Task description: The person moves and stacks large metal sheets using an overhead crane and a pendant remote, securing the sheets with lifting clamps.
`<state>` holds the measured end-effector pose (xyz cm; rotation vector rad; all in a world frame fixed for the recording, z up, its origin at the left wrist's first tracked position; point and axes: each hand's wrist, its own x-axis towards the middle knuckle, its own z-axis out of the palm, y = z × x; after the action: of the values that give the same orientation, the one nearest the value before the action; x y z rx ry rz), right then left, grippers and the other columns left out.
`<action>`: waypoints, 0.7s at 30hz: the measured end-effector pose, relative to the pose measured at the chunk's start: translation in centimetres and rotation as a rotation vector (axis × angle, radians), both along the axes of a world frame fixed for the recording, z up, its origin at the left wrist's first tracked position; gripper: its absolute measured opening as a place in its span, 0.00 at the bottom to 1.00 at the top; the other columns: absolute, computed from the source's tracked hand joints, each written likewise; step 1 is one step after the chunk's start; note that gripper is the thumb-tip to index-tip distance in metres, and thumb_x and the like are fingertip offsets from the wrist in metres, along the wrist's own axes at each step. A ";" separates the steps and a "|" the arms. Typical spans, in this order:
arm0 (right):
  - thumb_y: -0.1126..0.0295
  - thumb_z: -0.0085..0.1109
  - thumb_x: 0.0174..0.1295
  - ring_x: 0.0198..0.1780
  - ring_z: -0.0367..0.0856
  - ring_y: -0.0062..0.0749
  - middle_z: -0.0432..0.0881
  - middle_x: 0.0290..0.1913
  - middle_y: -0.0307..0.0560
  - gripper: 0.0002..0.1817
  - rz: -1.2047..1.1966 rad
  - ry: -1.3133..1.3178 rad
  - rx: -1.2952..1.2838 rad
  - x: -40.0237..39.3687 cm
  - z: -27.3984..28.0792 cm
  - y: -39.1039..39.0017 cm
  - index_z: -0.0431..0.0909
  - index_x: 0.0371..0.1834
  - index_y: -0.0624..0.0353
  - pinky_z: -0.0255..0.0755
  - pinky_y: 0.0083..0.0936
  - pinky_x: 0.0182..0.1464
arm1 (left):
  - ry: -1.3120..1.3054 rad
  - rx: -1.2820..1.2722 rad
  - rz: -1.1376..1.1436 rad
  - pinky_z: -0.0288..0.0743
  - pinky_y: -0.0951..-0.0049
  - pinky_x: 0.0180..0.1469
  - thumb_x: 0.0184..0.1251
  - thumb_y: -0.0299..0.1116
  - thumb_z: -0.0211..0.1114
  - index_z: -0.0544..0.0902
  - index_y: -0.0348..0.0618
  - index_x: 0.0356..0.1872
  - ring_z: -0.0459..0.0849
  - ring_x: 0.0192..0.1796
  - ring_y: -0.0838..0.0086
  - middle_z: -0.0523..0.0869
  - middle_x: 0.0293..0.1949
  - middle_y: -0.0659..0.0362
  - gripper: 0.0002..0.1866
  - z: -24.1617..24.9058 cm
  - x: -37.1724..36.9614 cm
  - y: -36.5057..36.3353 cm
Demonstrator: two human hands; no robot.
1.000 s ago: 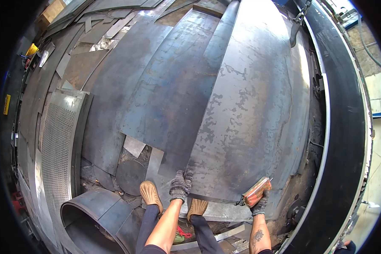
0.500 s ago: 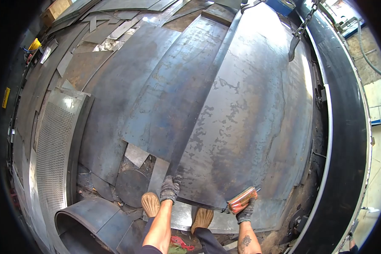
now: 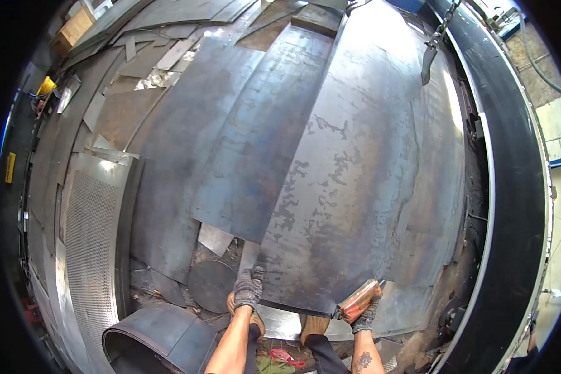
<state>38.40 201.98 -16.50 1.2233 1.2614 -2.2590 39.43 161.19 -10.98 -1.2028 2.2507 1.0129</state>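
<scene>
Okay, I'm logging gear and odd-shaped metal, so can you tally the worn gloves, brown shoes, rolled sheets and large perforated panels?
Worn gloves, left and right: 2
Brown shoes, left and right: 2
Rolled sheet: 1
Large perforated panel: 1
Total: 6

Cannot see all of the rolled sheet, near left, or the chain, far right, past the picture's edge. Cannot make out every finger of the right hand behind the orange-red bundle.

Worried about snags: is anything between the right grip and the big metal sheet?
Yes. The orange-red object in the right grip lies between it and the near edge of the metal sheet. Nothing visible blocks the left grip.
</scene>
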 end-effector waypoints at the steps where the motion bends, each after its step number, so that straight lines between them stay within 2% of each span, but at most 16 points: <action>1: 0.28 0.55 0.55 0.67 0.65 0.40 0.66 0.69 0.41 0.47 -0.001 0.017 -0.058 0.1 0.1 0.4 0.62 0.72 0.45 0.60 0.42 0.69 | -0.062 0.048 -0.015 0.73 0.49 0.53 0.69 0.63 0.48 0.80 0.38 0.50 0.80 0.52 0.41 0.83 0.46 0.37 0.34 0.5 -0.2 -0.3; 2: 0.27 0.54 0.54 0.67 0.65 0.41 0.66 0.69 0.41 0.47 -0.005 0.030 -0.112 0.3 0.4 0.2 0.62 0.72 0.45 0.60 0.43 0.69 | -0.064 0.040 -0.011 0.73 0.49 0.53 0.69 0.63 0.48 0.80 0.38 0.50 0.80 0.52 0.41 0.83 0.46 0.37 0.34 1.1 -0.3 -0.8; 4: 0.26 0.53 0.53 0.62 0.69 0.39 0.71 0.64 0.41 0.47 0.003 -0.026 -0.048 0.2 4.1 -1.3 0.63 0.70 0.45 0.65 0.43 0.65 | -0.230 0.054 -0.207 0.74 0.50 0.54 0.68 0.66 0.47 0.78 0.38 0.55 0.81 0.52 0.44 0.83 0.45 0.35 0.38 2.6 -0.4 -1.5; 5: 0.25 0.54 0.52 0.59 0.71 0.38 0.72 0.60 0.41 0.47 -0.005 -0.064 -0.044 0.5 2.6 -0.9 0.65 0.69 0.44 0.68 0.42 0.62 | -0.293 -0.023 -0.338 0.75 0.51 0.54 0.66 0.66 0.48 0.73 0.40 0.62 0.82 0.53 0.46 0.83 0.45 0.34 0.39 0.4 0.1 -1.3; 6: 0.25 0.54 0.52 0.56 0.73 0.36 0.73 0.57 0.40 0.46 -0.004 -0.095 -0.036 0.1 3.9 -1.0 0.66 0.68 0.43 0.70 0.41 0.59 | -0.289 -0.022 -0.327 0.75 0.51 0.54 0.66 0.66 0.48 0.73 0.40 0.62 0.82 0.53 0.46 0.83 0.45 0.34 0.39 1.2 0.9 -1.6; 7: 0.25 0.55 0.50 0.52 0.74 0.34 0.75 0.50 0.38 0.45 0.060 -0.108 -0.079 -0.3 5.7 -1.1 0.69 0.64 0.42 0.73 0.39 0.53 | -0.349 0.047 -0.450 0.75 0.52 0.55 0.65 0.65 0.50 0.71 0.40 0.64 0.82 0.54 0.47 0.83 0.47 0.36 0.39 2.3 1.5 -2.1; 8: 0.27 0.53 0.54 0.52 0.74 0.34 0.76 0.48 0.36 0.40 0.130 -0.130 -0.136 0.7 6.2 1.0 0.71 0.62 0.41 0.72 0.39 0.53 | -0.407 0.119 -0.576 0.75 0.53 0.56 0.64 0.64 0.51 0.68 0.40 0.66 0.82 0.55 0.47 0.83 0.49 0.37 0.40 4.4 2.1 -2.7; 10: 0.30 0.50 0.59 0.53 0.74 0.34 0.77 0.49 0.35 0.36 0.219 -0.163 -0.046 0.1 12.0 -1.8 0.71 0.63 0.40 0.71 0.38 0.56 | -0.377 0.249 -0.453 0.74 0.55 0.59 0.62 0.62 0.54 0.72 0.43 0.65 0.80 0.58 0.48 0.81 0.54 0.38 0.38 7.5 4.6 -2.7; 11: 0.34 0.48 0.64 0.58 0.73 0.36 0.77 0.57 0.37 0.35 0.332 -0.142 -0.045 0.0 13.3 -1.3 0.68 0.68 0.42 0.68 0.38 0.61 | -0.333 0.289 -0.364 0.73 0.55 0.60 0.62 0.62 0.54 0.73 0.45 0.64 0.80 0.59 0.49 0.80 0.55 0.38 0.36 10.1 6.2 -2.9; 12: 0.34 0.48 0.64 0.58 0.73 0.36 0.77 0.57 0.37 0.35 0.341 -0.123 -0.059 0.3 14.8 -2.5 0.68 0.68 0.42 0.68 0.38 0.61 | -0.318 0.320 -0.318 0.72 0.55 0.61 0.62 0.61 0.54 0.74 0.47 0.63 0.79 0.60 0.49 0.80 0.56 0.39 0.35 12.5 8.3 -3.0; 13: 0.33 0.51 0.61 0.63 0.68 0.40 0.71 0.64 0.39 0.39 0.690 0.200 0.357 0.8 17.2 -4.0 0.65 0.70 0.44 0.67 0.43 0.63 | -0.302 0.350 -0.272 0.71 0.55 0.62 0.62 0.61 0.54 0.75 0.49 0.62 0.78 0.61 0.50 0.79 0.57 0.39 0.34 15.0 10.5 -3.0; 16: 0.36 0.57 0.59 0.65 0.69 0.47 0.70 0.68 0.45 0.39 0.474 0.053 0.128 -0.1 28.4 -9.5 0.69 0.67 0.48 0.68 0.55 0.62 | -0.231 0.419 -0.362 0.71 0.55 0.62 0.62 0.59 0.54 0.76 0.50 0.62 0.77 0.62 0.50 0.80 0.57 0.44 0.32 20.1 19.7 -5.7; 17: 0.38 0.60 0.58 0.61 0.74 0.46 0.74 0.64 0.46 0.37 0.465 -0.126 -0.071 -0.8 30.1 -9.7 0.72 0.65 0.50 0.71 0.55 0.59 | -0.277 0.337 -0.369 0.73 0.56 0.60 0.64 0.54 0.55 0.78 0.48 0.59 0.79 0.59 0.49 0.81 0.56 0.44 0.29 23.9 21.5 -7.0; 18: 0.39 0.62 0.58 0.57 0.78 0.46 0.79 0.60 0.48 0.35 0.465 -0.301 -0.273 -1.8 31.4 -10.5 0.74 0.62 0.51 0.73 0.55 0.56 | -0.164 0.290 -0.369 0.75 0.57 0.54 0.66 0.55 0.55 0.79 0.48 0.55 0.80 0.52 0.53 0.82 0.51 0.47 0.26 24.2 25.6 -8.4; 19: 0.39 0.62 0.58 0.57 0.78 0.46 0.79 0.60 0.48 0.35 0.458 -0.279 -0.298 -2.8 33.2 -12.5 0.74 0.62 0.51 0.73 0.55 0.56 | -0.054 0.253 -0.372 0.78 0.58 0.48 0.68 0.56 0.56 0.80 0.49 0.51 0.82 0.45 0.57 0.84 0.45 0.50 0.23 24.3 29.6 -10.7; 21: 0.41 0.65 0.56 0.52 0.81 0.45 0.83 0.54 0.48 0.34 0.579 -0.414 -0.420 -4.8 37.4 -16.4 0.77 0.59 0.51 0.76 0.55 0.52 | -0.011 0.159 -0.231 0.78 0.64 0.34 0.69 0.51 0.55 0.82 0.51 0.46 0.82 0.33 0.65 0.84 0.37 0.53 0.18 28.7 31.9 -15.2</action>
<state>33.62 185.62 20.86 0.9425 0.7942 -1.6304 71.32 145.94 17.76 -0.8579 2.1924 1.0669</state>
